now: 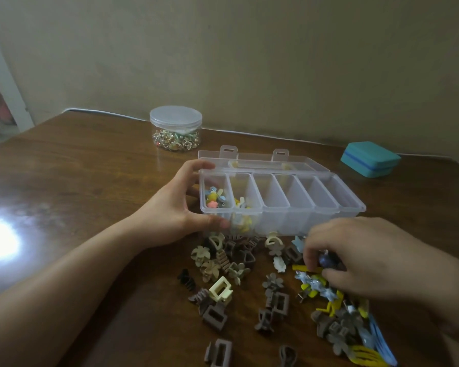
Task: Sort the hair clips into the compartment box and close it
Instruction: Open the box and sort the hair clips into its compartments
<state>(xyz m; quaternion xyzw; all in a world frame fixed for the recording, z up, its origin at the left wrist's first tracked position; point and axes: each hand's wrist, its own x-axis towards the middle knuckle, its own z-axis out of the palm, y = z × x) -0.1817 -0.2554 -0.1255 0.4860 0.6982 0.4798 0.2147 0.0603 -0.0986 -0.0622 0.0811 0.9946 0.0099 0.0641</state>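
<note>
compartment box (326, 193): clear plastic, mid-table, lid laid open behind it. two leftmost compartments hold small pastel clips; the others hold nothing visible. left hand (179, 205) grips the box's left end, thumb curled on the front wall, fingers curled round the back. loose hair clips (239, 271), brown, beige, yellow and blue, lie just in front of the box. right hand (361, 256) is over them, fingertips pinching a small dark clip. lidded clear jar (176, 128) and teal case (370, 159) stand near the wall on the wooden table (90, 160).
</note>
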